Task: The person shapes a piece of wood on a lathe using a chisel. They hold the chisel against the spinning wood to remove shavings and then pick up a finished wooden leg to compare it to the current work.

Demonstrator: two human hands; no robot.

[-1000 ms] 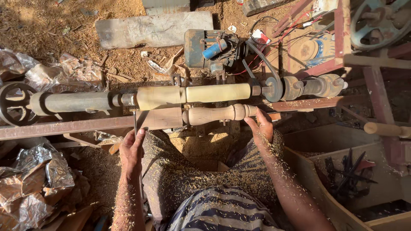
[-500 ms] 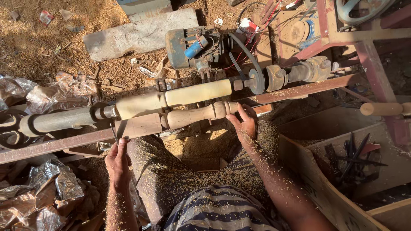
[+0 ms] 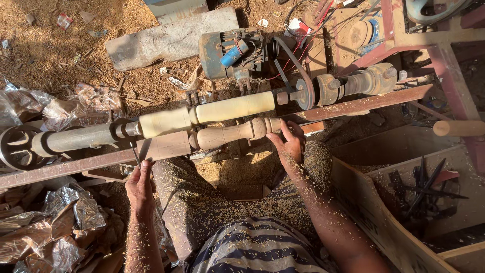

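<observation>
1. The pale wooden blank (image 3: 217, 112) is mounted lengthways in the lathe. It is smooth and cream-coloured, a long cylinder with one shallow groove that splits it into a short fat part and a longer slim part.
2. Just in front of the blank lies a turned spindle (image 3: 222, 135). Its wood is browner, with a square block at the left end and rounded beads and a swelling towards the right.
3. The right hand (image 3: 290, 144) touches the right end of the turned spindle. Its fingers are curled loosely about the beaded tip, with the palm below it.
4. The left hand (image 3: 140, 188) is closed around a thin metal chisel (image 3: 136, 154), whose blade points up at the square end of the spindle. The hand sits below the rust-red rail (image 3: 65, 169), well apart from the right hand.
5. Fine shavings cling to both forearms, to the person's lap and to the striped cloth (image 3: 252, 250) below.
6. Behind the blank stands a blue-grey motor (image 3: 230, 50) with a dark belt (image 3: 295, 65) running to a pulley at the lathe's right end.
7. Crumpled foil (image 3: 55, 222) lies at the left, on ground covered in sawdust.
8. A wooden box (image 3: 389, 207) at the right holds dark metal tools (image 3: 427, 189).
</observation>
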